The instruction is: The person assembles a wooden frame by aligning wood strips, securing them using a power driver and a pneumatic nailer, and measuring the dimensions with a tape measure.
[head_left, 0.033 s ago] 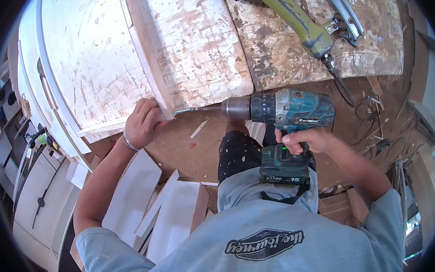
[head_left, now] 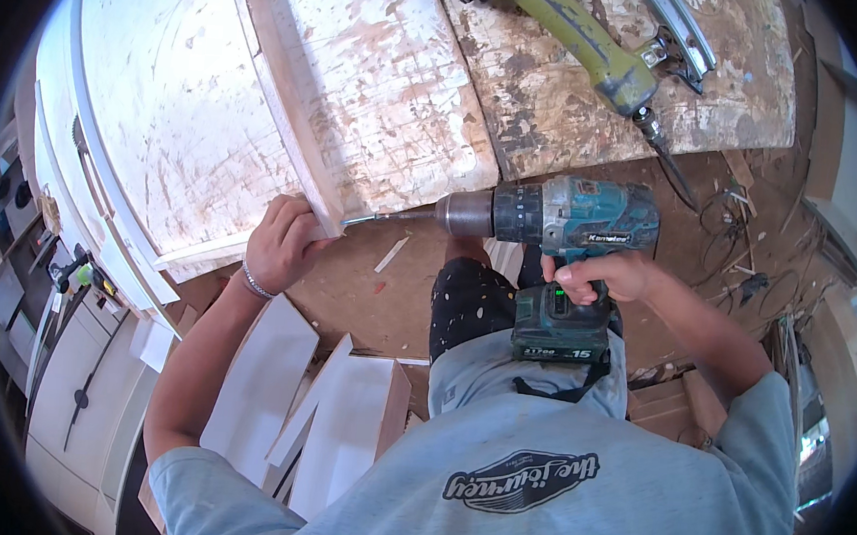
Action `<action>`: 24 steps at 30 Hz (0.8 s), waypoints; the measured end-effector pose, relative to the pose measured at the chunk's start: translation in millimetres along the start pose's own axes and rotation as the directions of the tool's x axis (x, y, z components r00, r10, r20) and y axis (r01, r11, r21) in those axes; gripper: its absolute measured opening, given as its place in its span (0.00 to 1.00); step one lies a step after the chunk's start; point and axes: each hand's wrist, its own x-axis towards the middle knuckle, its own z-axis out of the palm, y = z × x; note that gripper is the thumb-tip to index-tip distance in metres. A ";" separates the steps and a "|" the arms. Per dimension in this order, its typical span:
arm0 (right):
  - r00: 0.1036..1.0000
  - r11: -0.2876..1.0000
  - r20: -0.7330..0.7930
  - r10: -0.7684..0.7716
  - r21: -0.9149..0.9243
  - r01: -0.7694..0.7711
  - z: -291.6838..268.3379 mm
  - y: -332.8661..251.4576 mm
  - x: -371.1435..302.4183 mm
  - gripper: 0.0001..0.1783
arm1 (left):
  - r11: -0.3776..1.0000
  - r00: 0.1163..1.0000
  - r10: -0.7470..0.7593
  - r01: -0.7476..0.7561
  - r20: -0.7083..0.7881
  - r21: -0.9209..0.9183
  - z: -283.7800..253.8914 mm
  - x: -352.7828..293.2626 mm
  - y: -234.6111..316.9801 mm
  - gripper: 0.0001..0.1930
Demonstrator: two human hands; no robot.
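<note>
1. Drill (head_left: 598,219), 1: gripped in right hand (head_left: 605,276); bit (head_left: 365,219) held at strip's end, depth not discernible.
2. Wooden strip (head_left: 306,177), 1: laid across worktable (head_left: 400,99), near end clasped by left hand (head_left: 281,239); work seemingly unfinished.

One left hand (head_left: 283,241), one right hand (head_left: 600,278), one drill (head_left: 571,217).
That makes two hands and two arms (head_left: 204,372). There is one thin metal bit (head_left: 359,220), one battery (head_left: 560,329), one bracelet (head_left: 253,281), one shirt (head_left: 520,528), two sleeves (head_left: 223,498), one pair of black shorts (head_left: 470,304), and one green tool (head_left: 582,43). I count at least three white boards (head_left: 262,385); the wood scraps (head_left: 391,254) are too small to count.
</note>
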 end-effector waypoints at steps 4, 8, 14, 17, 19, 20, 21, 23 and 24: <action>1.000 0.998 0.002 0.015 -0.057 -0.014 -1.9 -1.1 0.3 0.13 | 1.000 1.000 -0.007 0.007 -0.003 -0.024 1.9 0.4 -2.3 0.22; 0.999 0.998 -0.012 0.035 -0.043 -0.036 1.0 -4.2 -0.1 0.13 | 0.991 0.960 -0.135 0.135 -0.246 -0.017 15.9 2.1 7.9 0.26; 0.999 0.998 -0.017 0.037 -0.040 -0.038 -1.0 -8.4 -0.8 0.16 | 0.941 0.957 0.009 0.091 -0.290 0.327 14.1 16.7 24.1 0.23; 0.998 0.996 -0.040 0.057 -0.061 -0.059 0.8 -9.6 -3.4 0.14 | 0.954 0.978 0.077 -0.015 -0.195 0.301 20.7 14.2 19.7 0.22; 0.998 0.996 -0.046 0.047 -0.068 -0.051 2.7 -9.7 -1.8 0.14 | 0.970 0.973 0.068 -0.013 -0.219 0.242 20.0 16.1 20.5 0.21; 0.998 0.997 -0.049 0.044 -0.068 -0.047 3.9 -8.4 -1.9 0.14 | 0.975 0.974 0.071 -0.022 -0.215 0.223 19.3 17.0 19.7 0.20; 0.998 0.997 -0.038 0.055 -0.050 -0.057 3.1 -5.6 -2.5 0.14 | 0.979 0.974 0.074 -0.030 -0.212 0.204 19.3 16.2 20.1 0.20; 0.998 0.998 -0.016 0.061 -0.013 -0.061 -0.8 -1.9 -1.9 0.14 | 0.983 0.977 0.077 -0.041 -0.201 0.181 18.1 16.9 20.1 0.20; 0.998 0.998 0.000 0.057 -0.025 -0.057 -1.1 -3.0 -0.5 0.14 | 0.984 0.978 0.079 -0.046 -0.195 0.170 17.2 17.1 19.9 0.20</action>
